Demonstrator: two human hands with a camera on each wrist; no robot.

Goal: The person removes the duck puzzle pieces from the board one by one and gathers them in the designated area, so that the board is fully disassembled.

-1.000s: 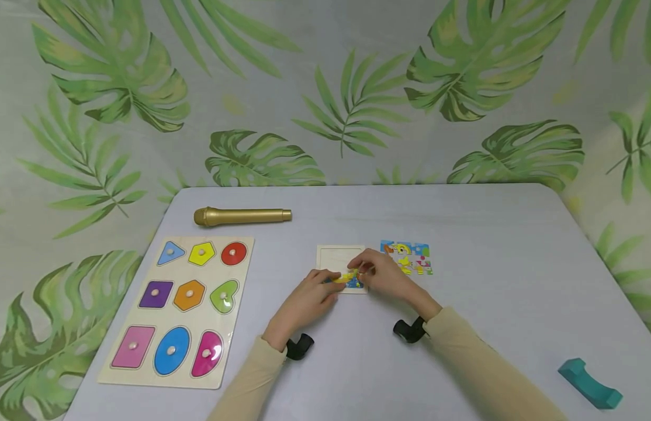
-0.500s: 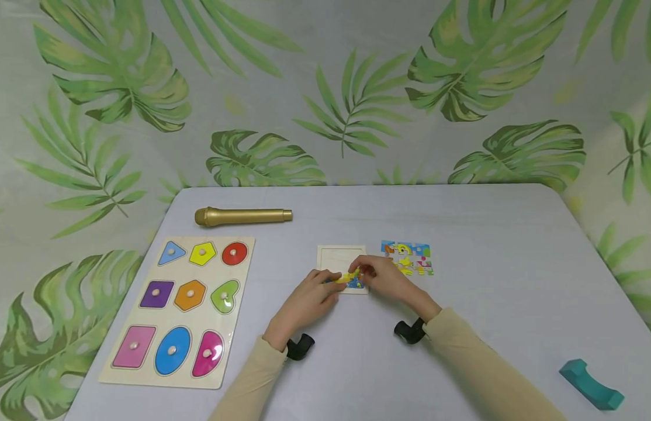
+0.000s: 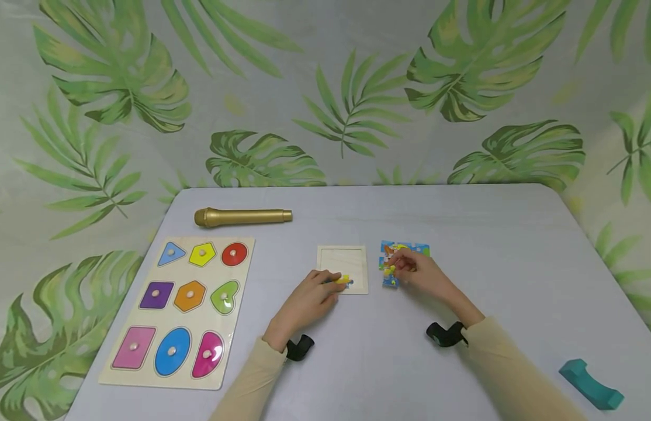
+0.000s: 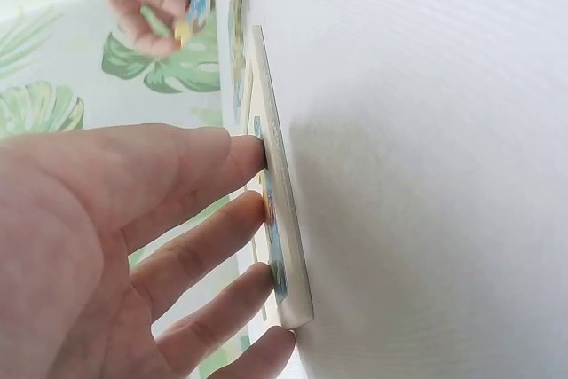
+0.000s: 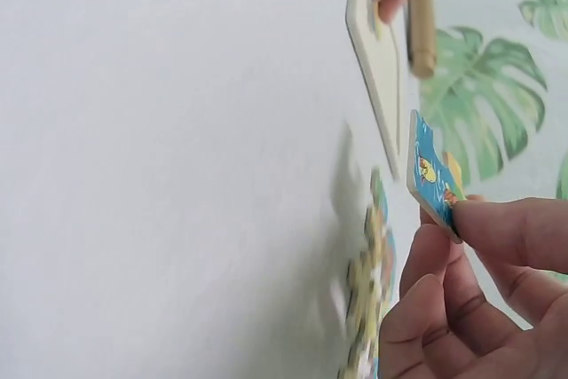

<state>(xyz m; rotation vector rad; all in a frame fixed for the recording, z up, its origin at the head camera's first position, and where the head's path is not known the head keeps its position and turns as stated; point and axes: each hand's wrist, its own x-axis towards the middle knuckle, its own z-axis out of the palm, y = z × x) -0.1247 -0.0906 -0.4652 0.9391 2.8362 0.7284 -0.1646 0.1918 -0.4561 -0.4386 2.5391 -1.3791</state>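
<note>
A small wooden puzzle tray (image 3: 350, 258) lies mid-table. My left hand (image 3: 305, 299) rests on its lower left part, fingertips pressing puzzle pieces (image 3: 345, 280) in the tray; the fingers partly hide these pieces. Between thumb and fingers, my right hand (image 3: 425, 276) pinches a blue puzzle piece (image 5: 426, 166) with a yellow figure on it. That hand is to the right of the tray, over a group of loose puzzle pieces (image 3: 421, 249), and covers part of them. In the right wrist view the held piece is tilted and off the table.
A wooden board (image 3: 191, 316) with knobbed coloured shapes lies on the left. Behind it is a gold microphone (image 3: 243, 217). A teal arched block (image 3: 591, 384) sits near the right front. Leaf-patterned fabric (image 3: 352, 111) hangs behind the table.
My right hand has left the tray and moved right with a puzzle piece, to the loose pieces. The tray now shows fewer pieces. My left hand has stayed in place.
</note>
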